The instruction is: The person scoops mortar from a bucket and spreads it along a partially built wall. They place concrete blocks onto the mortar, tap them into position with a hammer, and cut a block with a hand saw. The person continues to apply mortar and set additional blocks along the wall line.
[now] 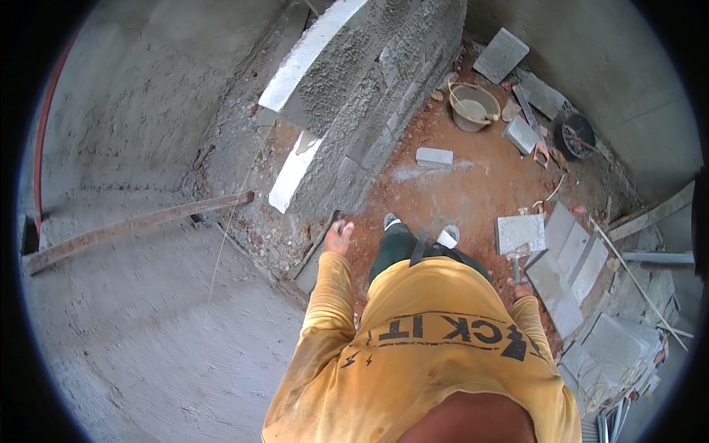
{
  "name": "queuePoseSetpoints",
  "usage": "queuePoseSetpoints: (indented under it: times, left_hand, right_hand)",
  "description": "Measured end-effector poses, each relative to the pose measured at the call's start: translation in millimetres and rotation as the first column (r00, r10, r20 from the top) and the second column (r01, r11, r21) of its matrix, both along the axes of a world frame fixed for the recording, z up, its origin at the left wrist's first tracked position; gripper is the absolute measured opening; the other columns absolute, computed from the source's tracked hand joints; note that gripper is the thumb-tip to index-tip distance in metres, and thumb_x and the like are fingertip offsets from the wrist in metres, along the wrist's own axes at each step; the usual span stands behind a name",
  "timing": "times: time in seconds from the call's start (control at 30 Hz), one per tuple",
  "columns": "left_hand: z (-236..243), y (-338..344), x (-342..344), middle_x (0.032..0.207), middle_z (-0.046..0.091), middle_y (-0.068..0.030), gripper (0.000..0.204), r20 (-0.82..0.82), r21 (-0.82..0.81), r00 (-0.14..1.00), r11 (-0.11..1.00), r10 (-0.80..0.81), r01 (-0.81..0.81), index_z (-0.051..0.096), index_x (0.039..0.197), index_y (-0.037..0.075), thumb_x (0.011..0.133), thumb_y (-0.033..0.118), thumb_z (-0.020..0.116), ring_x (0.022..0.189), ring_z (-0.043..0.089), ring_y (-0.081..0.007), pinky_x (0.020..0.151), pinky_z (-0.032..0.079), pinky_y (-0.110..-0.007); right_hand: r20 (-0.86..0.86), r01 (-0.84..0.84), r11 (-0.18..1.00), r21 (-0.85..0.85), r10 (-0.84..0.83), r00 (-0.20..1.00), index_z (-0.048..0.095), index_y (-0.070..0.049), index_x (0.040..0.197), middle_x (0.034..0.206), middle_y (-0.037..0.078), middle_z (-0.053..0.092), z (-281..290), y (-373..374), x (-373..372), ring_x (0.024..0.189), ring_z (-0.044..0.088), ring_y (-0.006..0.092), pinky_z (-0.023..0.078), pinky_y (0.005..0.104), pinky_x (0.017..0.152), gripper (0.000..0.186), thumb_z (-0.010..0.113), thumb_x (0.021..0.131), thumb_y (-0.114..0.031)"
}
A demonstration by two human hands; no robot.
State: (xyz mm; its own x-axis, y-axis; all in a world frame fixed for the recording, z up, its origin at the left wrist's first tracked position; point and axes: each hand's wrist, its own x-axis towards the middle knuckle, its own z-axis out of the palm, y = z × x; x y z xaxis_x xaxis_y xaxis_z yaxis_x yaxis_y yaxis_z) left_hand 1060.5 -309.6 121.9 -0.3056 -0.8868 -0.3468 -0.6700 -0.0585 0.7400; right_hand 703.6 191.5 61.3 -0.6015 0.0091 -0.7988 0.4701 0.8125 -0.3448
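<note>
Grey block wall (pixel 369 111) fills the far middle of my view, its rough plastered face running from far right down toward me, with pale block tops showing along its left edge. My left hand (pixel 339 236) hangs just beside the near end of that wall, above the rubble at its foot; the fingers look loosely curled and dusty, gripping nothing that I can make out. My right hand (pixel 523 289) sits low on the right, mostly hidden behind my yellow sleeve, so I cannot tell how its fingers lie. It is close to a trowel (pixel 515 260) whose handle points toward it; whether they touch I cannot tell. The trowel lies just near of a square grey slab (pixel 520 232) on the red dirt floor (pixel 473 184). More flat grey slabs (pixel 569 273) are stacked to the right of it. Between my feet and the wall lies a single loose block (pixel 434 157). Farther off, a mortar bucket (pixel 473 107) stands near the wall's far end. On the left, a long wooden plank (pixel 136 229) lies across the grey concrete.
</note>
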Motion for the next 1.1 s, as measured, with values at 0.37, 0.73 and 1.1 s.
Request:
queuePoseSetpoints:
  times: [0.37, 0.73, 1.1]
  left_hand:
    - [-107.7, 86.2, 195.2, 0.111, 0.065, -0.0217, 0.056, 0.486, 0.353, 0.867, 0.932, -0.107, -0.083, 0.065, 0.111, 0.000, 0.083, 0.049, 0.062, 0.106, 0.061, -0.0348, 0.093, 0.046, -0.042]
    - [-88.5, -23.7, 74.1, 0.086, 0.068, -0.0147, 0.043, 0.083, 0.138, 0.942, 0.932, 0.326, -0.335, 0.065, 0.095, -0.001, 0.083, 0.039, 0.069, 0.083, 0.063, -0.0255, 0.080, 0.049, -0.039]
    - [-51.4, 67.9, 106.1, 0.075, 0.060, -0.0077, 0.040, 0.259, 0.116, 0.797, 0.801, 0.546, -0.587, 0.060, 0.084, -0.002, 0.086, 0.038, 0.067, 0.070, 0.050, -0.0157, 0.065, 0.045, -0.037]
  right_hand:
    - [0.035, -0.161, 0.984, 0.080, 0.159, 0.987, 0.061, 0.003, 0.108, 0.085, 0.019, 0.064, -3.3, -23.4, -3.5, 0.075, 0.063, 0.0288, 0.050, 0.0408, 0.067, 0.045, 0.067, 0.080, -0.031]
    - [-0.313, -0.420, 0.907, 0.005, 0.401, 0.861, 0.064, 0.006, 0.093, 0.089, 0.026, 0.065, 78.9, -256.1, -71.2, 0.084, 0.065, 0.0382, 0.050, 0.0448, 0.073, 0.046, 0.050, 0.089, -0.038]
    - [-0.661, -0.536, 0.510, -0.673, -0.090, 0.745, 0.038, -0.002, 0.134, 0.098, 0.018, 0.062, 339.2, -644.8, -182.0, 0.082, 0.063, 0.0265, 0.052, 0.0375, 0.068, 0.058, 0.062, 0.086, -0.024]
